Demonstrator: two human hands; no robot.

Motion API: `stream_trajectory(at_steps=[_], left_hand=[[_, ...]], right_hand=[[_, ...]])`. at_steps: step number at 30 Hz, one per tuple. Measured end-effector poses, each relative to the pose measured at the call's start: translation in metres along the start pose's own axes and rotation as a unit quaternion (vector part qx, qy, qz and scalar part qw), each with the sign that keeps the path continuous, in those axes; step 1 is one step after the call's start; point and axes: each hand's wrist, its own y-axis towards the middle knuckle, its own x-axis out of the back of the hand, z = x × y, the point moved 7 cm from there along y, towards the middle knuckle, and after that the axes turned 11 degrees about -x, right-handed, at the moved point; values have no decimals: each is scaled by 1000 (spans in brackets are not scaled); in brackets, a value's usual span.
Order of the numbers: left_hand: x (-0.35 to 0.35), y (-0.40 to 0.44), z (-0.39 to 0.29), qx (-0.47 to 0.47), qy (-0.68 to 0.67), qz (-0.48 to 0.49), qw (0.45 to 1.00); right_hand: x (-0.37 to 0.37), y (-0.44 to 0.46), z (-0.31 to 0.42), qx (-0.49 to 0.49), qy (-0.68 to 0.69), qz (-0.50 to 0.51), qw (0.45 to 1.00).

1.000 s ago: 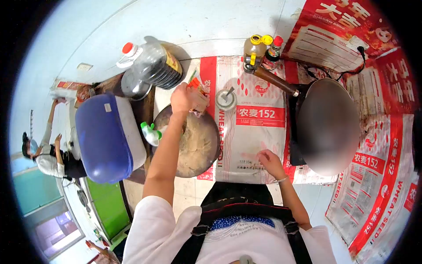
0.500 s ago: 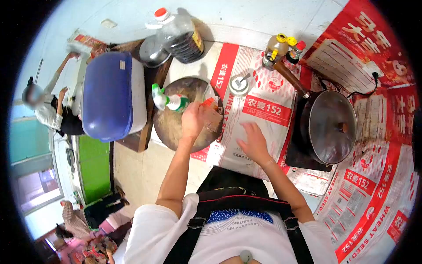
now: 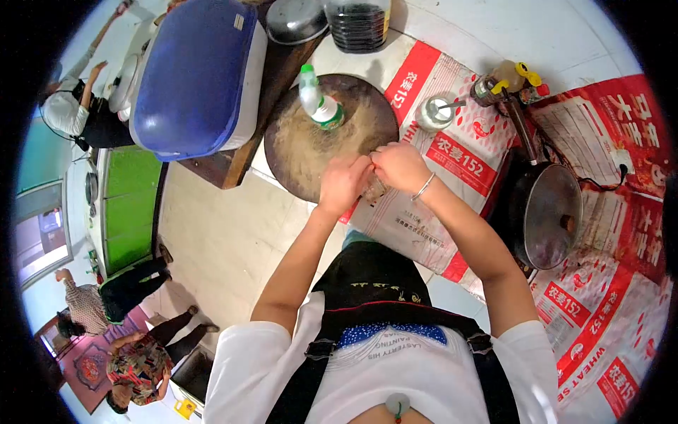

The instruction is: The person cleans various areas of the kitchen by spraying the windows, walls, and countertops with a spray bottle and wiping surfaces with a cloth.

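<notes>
My left hand point(image 3: 344, 182) and my right hand point(image 3: 400, 167) meet at the near right edge of a round wooden board point(image 3: 293, 152). Fingers of both are closed on a small clear plastic packet point(image 3: 372, 188), mostly hidden by them; its contents I cannot make out. On the far part of the board stands a bottle point(image 3: 328, 111) with a green top and green-and-white label, touched by neither hand. To the right of the board is a glass jar point(image 3: 433, 115) of white contents with a spoon handle sticking out.
A lidded pan point(image 3: 554, 215) sits at the right, its handle pointing toward several seasoning bottles point(image 3: 487, 90). Left of the board is a blue-lidded bin point(image 3: 194, 78). A metal bowl point(image 3: 295, 20) and a jug of dark liquid point(image 3: 358, 25) stand behind. Other people are at the left.
My right hand has come left from above the printed sheet and joined my left hand at the packet. Left hand and packet have moved nearer my body. The view has shifted.
</notes>
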Motion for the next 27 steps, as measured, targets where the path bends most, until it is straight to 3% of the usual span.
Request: stream_trajectory(at_steps=[2,3,6,9,11,12,15,19,22,24,25,27], left_hand=[[10,-3,3,5,-19,-26,999],[14,-6,5,9,-24,-28,999],[19,-14,9,7,-67,-21,997],[20,-18,12,14,-63,-40,997],[9,-23,30,147,-128,-53,979],[2,-23,33,143,-135,-49,979],[-31,-28,37,157,-215,74,961],[-52,-28,17,138,-219,122,958],[-58,-22,6,151,-237,104,954],[-65,-20,9,219,-250,101,938],[-70,-19,11,203,-247,70,945],[-83,-16,11,207,-267,59,940]], right_hand=[[-13,-1,-4,-47,96,68,992],[-9,-3,2,-33,120,55,991],[-6,-13,1,-102,110,108,983],[-4,-29,-12,-144,141,66,977],[-7,-45,-22,-180,173,78,965],[-8,-52,-28,-204,206,92,953],[-7,-71,-35,-239,293,81,922],[4,-97,-48,-272,287,42,917],[10,-125,-63,-319,349,-1,881],[-6,-148,-75,-377,463,-40,801],[-11,-155,-75,-376,465,-38,801],[-27,-172,-77,-422,521,-36,741]])
